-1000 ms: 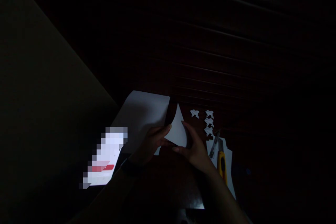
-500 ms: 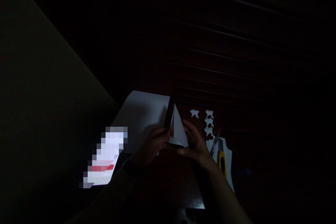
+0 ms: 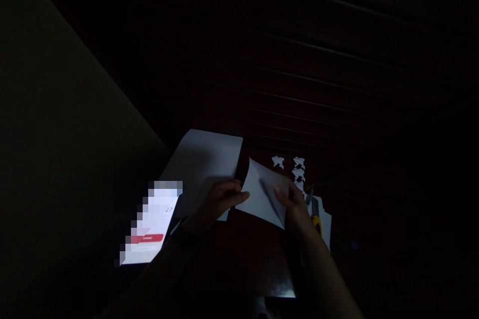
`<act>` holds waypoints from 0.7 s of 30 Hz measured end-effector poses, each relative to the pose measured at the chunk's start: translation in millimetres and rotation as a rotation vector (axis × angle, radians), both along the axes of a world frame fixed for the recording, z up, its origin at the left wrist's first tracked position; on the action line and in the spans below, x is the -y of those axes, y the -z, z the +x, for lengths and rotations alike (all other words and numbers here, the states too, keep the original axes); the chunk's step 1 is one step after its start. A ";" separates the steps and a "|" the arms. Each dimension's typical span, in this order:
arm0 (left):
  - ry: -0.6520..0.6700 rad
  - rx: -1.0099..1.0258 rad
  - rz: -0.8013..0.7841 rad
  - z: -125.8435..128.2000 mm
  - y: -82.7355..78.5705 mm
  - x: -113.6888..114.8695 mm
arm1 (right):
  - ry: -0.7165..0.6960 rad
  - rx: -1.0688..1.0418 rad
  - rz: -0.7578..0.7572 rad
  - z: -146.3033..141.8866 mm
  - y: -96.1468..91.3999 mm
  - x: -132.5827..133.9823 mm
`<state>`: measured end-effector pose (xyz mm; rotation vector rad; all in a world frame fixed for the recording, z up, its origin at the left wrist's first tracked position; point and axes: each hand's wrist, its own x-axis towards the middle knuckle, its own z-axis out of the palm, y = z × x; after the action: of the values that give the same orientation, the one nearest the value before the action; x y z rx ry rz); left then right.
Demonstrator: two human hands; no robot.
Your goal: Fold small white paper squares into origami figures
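Between my hands is a small white sheet of paper (image 3: 262, 192), spread out nearly flat and held just above the dark table. My left hand (image 3: 223, 198) pinches its left edge, thumb on top and fingers behind. My right hand (image 3: 295, 204) grips the right edge, with the thumb lying on the paper's face and the other fingers behind it. A dark shadow crosses the sheet near the right thumb. Several small folded white paper figures (image 3: 298, 174) lie beyond my right hand, the nearest one partly covered by it.
At left lies a large stack of white paper (image 3: 209, 154), with a lit phone (image 3: 149, 227) in front of it. Right of my right hand, a yellow utility knife (image 3: 316, 222) rests on more white paper (image 3: 327, 227), partly hidden by my arm. The room is very dark.
The paper was folded up into a tall pointed shape; now it is opened out into a flat sheet. My right hand has moved slightly right, its thumb now on the paper's face.
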<state>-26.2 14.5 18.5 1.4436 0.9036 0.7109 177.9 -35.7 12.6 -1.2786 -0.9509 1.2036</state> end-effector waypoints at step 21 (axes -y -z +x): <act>-0.293 0.041 -0.109 -11.2 3.1 -15.2 | 0.014 0.092 -0.016 37.8 -16.2 -0.7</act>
<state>-37.4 29.7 15.4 1.2089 1.1180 0.8895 215.7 -35.0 28.8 -1.3612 -0.9987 1.1511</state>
